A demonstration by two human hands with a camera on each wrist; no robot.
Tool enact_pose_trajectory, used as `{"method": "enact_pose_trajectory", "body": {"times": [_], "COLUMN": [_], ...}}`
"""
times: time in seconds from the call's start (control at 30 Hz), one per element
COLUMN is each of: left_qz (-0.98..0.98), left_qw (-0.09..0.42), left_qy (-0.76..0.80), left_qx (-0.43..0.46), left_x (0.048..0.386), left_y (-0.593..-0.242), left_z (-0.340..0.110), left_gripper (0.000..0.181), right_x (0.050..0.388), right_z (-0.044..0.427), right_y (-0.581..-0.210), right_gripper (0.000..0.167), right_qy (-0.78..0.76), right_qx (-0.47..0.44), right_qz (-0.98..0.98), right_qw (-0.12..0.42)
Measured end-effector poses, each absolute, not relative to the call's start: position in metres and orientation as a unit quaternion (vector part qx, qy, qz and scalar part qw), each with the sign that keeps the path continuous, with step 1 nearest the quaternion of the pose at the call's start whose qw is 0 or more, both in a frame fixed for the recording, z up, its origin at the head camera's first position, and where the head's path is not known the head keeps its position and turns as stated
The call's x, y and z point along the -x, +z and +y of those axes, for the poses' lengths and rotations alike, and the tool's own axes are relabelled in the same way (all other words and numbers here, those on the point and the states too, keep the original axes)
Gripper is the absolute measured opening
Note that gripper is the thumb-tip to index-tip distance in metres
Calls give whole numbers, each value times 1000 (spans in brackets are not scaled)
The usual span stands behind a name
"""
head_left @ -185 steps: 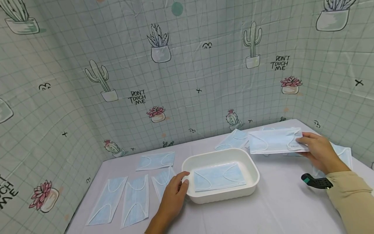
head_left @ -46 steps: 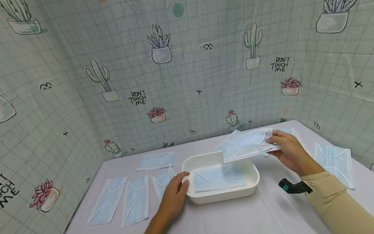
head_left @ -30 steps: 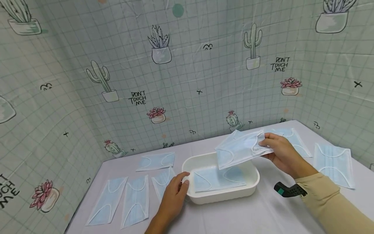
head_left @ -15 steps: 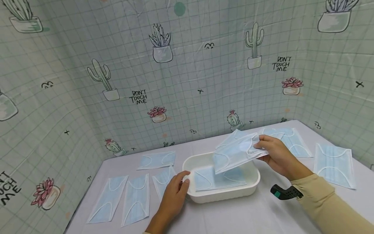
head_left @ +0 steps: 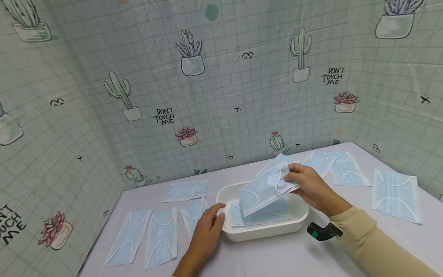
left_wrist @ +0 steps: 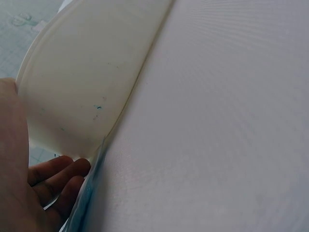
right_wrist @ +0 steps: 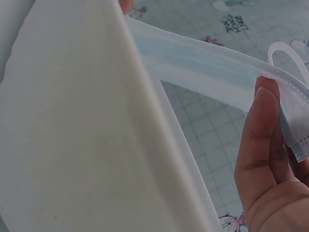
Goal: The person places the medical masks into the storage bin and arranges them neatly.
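Observation:
My right hand (head_left: 309, 186) pinches a pale blue face mask (head_left: 261, 190) by its right end. Tilted, that mask hangs over a white plastic tub (head_left: 263, 234), its lower left corner low above another face mask (head_left: 280, 213) lying inside. Whether the held mask is a single one or a stack I cannot tell. The right wrist view shows thumb and fingers (right_wrist: 265, 111) pressing the mask's end from both sides. At the tub's left end my left hand (head_left: 206, 229) holds the rim; in the left wrist view its bent fingers (left_wrist: 67, 176) lie against the tub's outer wall.
Left of the tub, several face masks (head_left: 160, 238) lie flat on the white-covered table (head_left: 270, 259). More masks (head_left: 394, 196) lie behind the tub and to its right. A patterned cloth (head_left: 221, 92) hangs around the table's back and sides.
From the far right, my right hand has carried the mask leftward over the tub, lowering and tilting it. More masks at the right have come into sight. The left hand stays on the rim.

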State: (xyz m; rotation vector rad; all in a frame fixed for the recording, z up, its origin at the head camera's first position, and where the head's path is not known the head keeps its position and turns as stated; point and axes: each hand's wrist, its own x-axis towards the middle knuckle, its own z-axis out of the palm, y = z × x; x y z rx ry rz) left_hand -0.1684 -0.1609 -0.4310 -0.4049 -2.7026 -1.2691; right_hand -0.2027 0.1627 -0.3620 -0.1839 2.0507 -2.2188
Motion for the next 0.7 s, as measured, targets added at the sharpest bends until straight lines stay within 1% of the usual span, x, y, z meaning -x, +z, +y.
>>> {"method": "enact_pose_trajectory", "body": {"times": [0.3,0.47,0.53,0.67,0.7], "left_qz": [-894,-894,-893,-893,-893], "left_qw": [67,65,66,66,66], "left_qy": [-420,-421,-422,-424,-424], "left_qx": [141,141,140,140,140], "left_x": [169,169,169,169,169], "left_y": [-432,-433,-433,-432,-432], "left_z": [-161,-162,-162,-162,-162], "left_gripper": [34,36,36,34,34], "right_x": [209,214,216,220,221], "right_z": [157,154,152,151,151], "right_y": [-361,-359,-359,-357,-356], "right_gripper": [39,39,34,16,15], "right_qy": [-738,-739,-737,-728,-724], "right_qx": [69,73,79,100,104], "right_qz": [668,666,665,670,673], "right_qw": [62,75,85,106,109]}}
